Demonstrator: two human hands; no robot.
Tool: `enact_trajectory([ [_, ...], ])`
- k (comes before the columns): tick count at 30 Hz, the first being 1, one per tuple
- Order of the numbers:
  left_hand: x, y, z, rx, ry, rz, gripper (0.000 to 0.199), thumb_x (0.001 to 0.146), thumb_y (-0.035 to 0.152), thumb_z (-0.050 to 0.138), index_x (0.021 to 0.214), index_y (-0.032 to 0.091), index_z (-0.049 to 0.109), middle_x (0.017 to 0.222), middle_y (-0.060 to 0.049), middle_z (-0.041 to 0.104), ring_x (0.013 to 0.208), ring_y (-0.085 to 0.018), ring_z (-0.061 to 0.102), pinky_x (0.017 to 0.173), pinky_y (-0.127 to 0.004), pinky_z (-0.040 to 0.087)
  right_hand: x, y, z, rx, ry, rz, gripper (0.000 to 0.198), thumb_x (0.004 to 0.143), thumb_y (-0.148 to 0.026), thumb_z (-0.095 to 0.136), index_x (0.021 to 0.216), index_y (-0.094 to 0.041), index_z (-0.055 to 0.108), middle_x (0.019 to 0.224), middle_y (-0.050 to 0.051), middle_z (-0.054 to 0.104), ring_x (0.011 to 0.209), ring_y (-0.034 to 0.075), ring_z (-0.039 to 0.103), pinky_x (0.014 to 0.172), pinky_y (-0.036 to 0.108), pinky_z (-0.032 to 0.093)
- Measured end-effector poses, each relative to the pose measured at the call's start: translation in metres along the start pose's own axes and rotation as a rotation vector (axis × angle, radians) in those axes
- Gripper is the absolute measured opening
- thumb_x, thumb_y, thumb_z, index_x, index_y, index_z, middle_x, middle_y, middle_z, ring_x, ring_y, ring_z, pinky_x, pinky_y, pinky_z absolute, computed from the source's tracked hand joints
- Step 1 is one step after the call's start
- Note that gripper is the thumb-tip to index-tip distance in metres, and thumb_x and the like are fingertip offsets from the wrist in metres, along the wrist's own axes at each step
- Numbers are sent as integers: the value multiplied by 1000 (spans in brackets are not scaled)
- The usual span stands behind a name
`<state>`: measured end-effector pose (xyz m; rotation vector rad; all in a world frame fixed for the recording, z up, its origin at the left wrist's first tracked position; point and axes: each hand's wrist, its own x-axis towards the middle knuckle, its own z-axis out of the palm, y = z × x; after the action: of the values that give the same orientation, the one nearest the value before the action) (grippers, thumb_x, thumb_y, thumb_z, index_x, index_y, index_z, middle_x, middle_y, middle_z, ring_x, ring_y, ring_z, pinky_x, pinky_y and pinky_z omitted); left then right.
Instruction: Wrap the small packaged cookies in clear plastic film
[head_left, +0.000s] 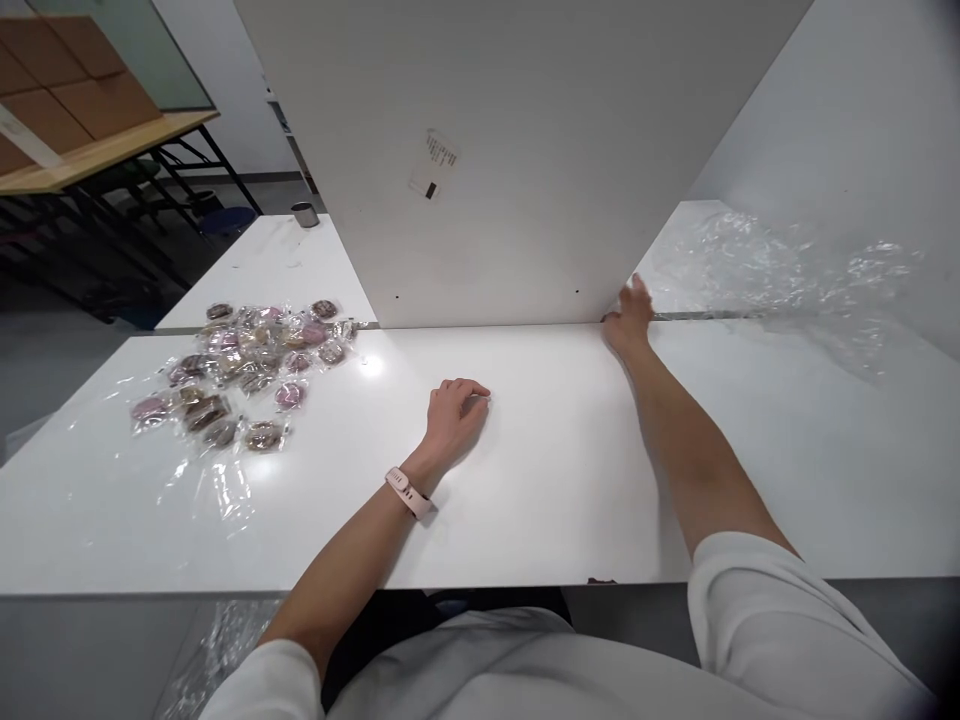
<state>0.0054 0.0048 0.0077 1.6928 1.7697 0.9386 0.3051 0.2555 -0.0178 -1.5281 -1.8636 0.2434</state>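
Observation:
My left hand rests on the white table, its fingers loosely bent with a gap between thumb and forefinger. Nothing is in it, and a pale pink band circles that wrist. A large white panel stands upright across the table, bearing a torn clear label. At the panel's lower right corner is my right hand, thumb against the edge and fingers stretched out beside it. To the left lie several clear-wrapped round pieces, pink and brown, in a loose heap.
Crumpled clear plastic film spreads at the right, beside a white wall. A small metal cup stands at the back left. Farther left, cardboard boxes sit on a wooden-topped table, with a blue stool nearby.

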Motion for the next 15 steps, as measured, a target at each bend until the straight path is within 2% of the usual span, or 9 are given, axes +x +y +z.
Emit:
enact_trajectory([
  [2, 1, -1, 0, 11, 3, 8, 19, 89, 19, 54, 95, 27, 69, 107, 0, 72, 107, -22, 57, 103, -43, 38, -4, 11, -8, -131, 148, 136, 59, 99, -23, 39, 157, -14, 31, 168, 15, 14, 156, 31, 6, 123, 65, 5],
  [3, 1, -2, 0, 7, 7, 8, 19, 89, 19, 54, 96, 27, 70, 108, 1, 72, 107, -22, 57, 103, -43, 38, -6, 18, -15, -180, 158, 217, 58, 101, -24, 36, 157, -11, 31, 169, 17, 12, 156, 32, 5, 122, 65, 3],
  [4, 1, -2, 0, -2, 10, 6, 20, 89, 18, 53, 96, 27, 69, 108, 1, 72, 107, -22, 57, 103, -43, 38, -10, 24, -22, -217, 106, 277, 57, 102, -25, 34, 156, -7, 33, 168, 21, 14, 156, 33, 6, 122, 65, 4],
  [6, 0, -2, -1, -25, 10, 3, 21, 88, 17, 53, 95, 27, 69, 108, 1, 72, 108, -22, 57, 103, -42, 38, -22, 36, -39, -248, -50, 348, 55, 102, -27, 32, 149, -1, 43, 162, 26, 28, 153, 35, 19, 121, 62, 11],
  [8, -1, -2, -1, -38, 5, 1, 20, 88, 17, 52, 94, 27, 69, 107, 1, 72, 108, -22, 57, 104, -43, 38, -43, 45, -55, -255, -138, 340, 53, 102, -28, 30, 144, -2, 50, 157, 26, 39, 150, 33, 31, 121, 58, 20],
  [11, -1, -2, 0, -38, 2, 4, 19, 88, 17, 52, 93, 26, 68, 107, 0, 72, 109, -23, 56, 104, -44, 38, -97, 47, -74, -319, -147, 285, 57, 103, -33, 25, 146, -6, 50, 157, 23, 41, 149, 32, 35, 121, 55, 26],
  [13, 0, -2, 1, -32, 4, 8, 18, 88, 17, 53, 92, 26, 69, 106, -1, 72, 109, -23, 56, 103, -45, 38, -146, 37, -82, -354, -159, 213, 61, 103, -37, 22, 147, -5, 49, 156, 23, 43, 149, 33, 36, 121, 55, 29],
  [15, 2, -3, 1, -33, 10, 9, 17, 88, 19, 54, 91, 26, 70, 105, -1, 73, 108, -24, 57, 104, -45, 39, -200, 14, -83, -352, -176, 131, 64, 103, -42, 23, 149, -6, 47, 155, 22, 46, 148, 33, 37, 121, 55, 30],
])
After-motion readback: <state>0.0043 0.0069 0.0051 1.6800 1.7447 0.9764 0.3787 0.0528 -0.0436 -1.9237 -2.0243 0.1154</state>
